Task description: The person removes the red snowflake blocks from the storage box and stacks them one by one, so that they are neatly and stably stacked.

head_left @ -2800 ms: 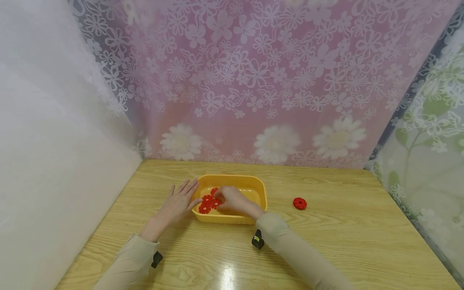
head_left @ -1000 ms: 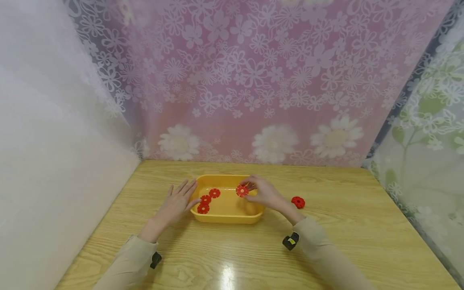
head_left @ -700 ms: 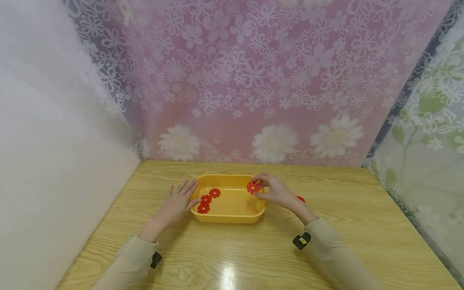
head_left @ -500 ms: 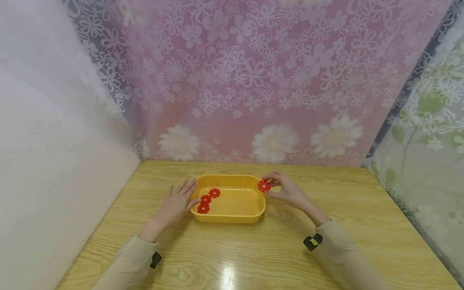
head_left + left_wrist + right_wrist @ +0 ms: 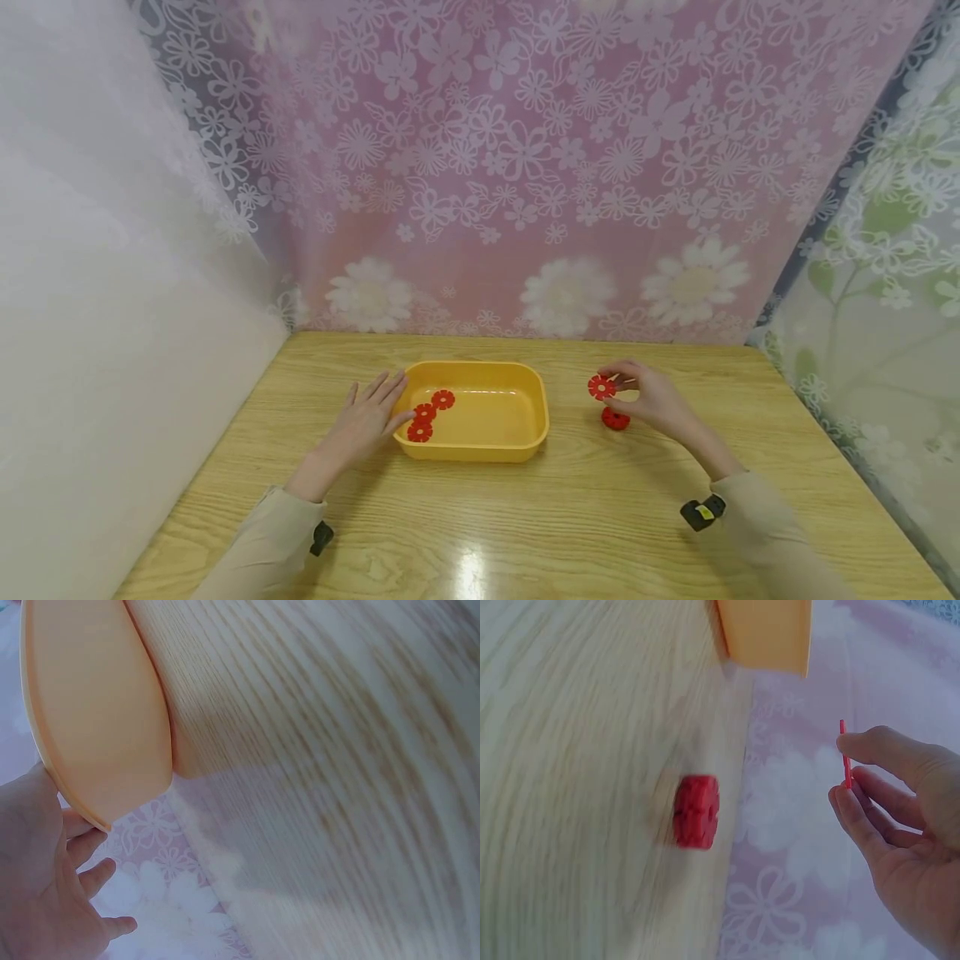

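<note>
Between right fingers (image 5: pixel 628 367), partly hidden disc (image 5: pixel 597 387)

Pink floral cloth (image 5: pixel 480 192) behind wooden table (image 5: pixel 585 508)

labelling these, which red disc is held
The red disc pinched in the right hand; three others lie in the yellow tray, the red stack on the table.

The right hand (image 5: pixel 654 403) pinches a red disc (image 5: pixel 600 387) near another red piece (image 5: pixel 616 420); the left hand (image 5: pixel 366 425) touches a yellow tray (image 5: pixel 491 421).
</note>
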Demonstrator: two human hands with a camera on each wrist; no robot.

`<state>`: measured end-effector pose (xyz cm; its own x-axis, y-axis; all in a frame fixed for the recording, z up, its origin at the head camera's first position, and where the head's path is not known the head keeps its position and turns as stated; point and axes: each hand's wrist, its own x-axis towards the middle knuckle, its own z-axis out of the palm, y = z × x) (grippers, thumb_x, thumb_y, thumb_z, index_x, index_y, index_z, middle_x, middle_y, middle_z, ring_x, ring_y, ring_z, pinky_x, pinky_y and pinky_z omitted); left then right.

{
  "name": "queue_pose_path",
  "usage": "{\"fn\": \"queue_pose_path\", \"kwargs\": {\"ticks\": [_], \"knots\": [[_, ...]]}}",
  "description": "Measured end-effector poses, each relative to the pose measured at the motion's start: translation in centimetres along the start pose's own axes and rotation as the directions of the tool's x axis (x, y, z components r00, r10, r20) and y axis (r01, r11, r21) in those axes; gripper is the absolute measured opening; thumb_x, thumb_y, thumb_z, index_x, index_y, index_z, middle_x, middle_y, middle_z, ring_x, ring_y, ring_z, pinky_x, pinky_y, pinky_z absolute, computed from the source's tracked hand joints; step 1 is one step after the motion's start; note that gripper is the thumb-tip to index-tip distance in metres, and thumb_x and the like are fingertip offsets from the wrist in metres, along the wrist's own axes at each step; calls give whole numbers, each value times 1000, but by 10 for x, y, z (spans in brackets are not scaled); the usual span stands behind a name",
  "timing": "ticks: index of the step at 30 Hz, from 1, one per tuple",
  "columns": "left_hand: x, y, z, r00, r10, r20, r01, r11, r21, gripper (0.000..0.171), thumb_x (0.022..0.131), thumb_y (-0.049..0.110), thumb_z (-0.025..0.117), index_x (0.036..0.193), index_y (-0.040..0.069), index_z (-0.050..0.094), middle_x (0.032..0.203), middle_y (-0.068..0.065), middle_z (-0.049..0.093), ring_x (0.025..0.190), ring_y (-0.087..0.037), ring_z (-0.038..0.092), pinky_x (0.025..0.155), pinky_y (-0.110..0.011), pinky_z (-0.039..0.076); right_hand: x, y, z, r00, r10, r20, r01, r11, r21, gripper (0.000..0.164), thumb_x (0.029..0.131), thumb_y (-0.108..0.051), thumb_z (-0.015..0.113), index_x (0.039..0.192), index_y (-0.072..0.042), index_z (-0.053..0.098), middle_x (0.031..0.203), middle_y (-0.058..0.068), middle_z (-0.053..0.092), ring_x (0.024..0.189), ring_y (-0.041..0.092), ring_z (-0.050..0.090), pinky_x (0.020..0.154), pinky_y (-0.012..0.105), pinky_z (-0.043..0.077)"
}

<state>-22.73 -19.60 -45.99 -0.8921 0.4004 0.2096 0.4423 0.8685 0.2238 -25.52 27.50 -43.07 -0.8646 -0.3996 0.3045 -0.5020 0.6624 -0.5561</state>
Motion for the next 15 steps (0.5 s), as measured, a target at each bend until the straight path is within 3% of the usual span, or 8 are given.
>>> {"fn": "queue_pose_path", "kwargs": {"ticks": [15], "knots": [[0, -1, 2, 1000, 0, 1, 0, 1000, 1, 68, 104, 41, 56, 157, 4, 36, 163, -13, 33, 152, -37, 26, 116, -72, 13, -23, 34, -1, 998, 64, 2, -64, 998, -28, 38, 84, -1, 81, 119, 6, 69, 109, 20, 66, 94, 35, 68, 82, 47, 59]]}}
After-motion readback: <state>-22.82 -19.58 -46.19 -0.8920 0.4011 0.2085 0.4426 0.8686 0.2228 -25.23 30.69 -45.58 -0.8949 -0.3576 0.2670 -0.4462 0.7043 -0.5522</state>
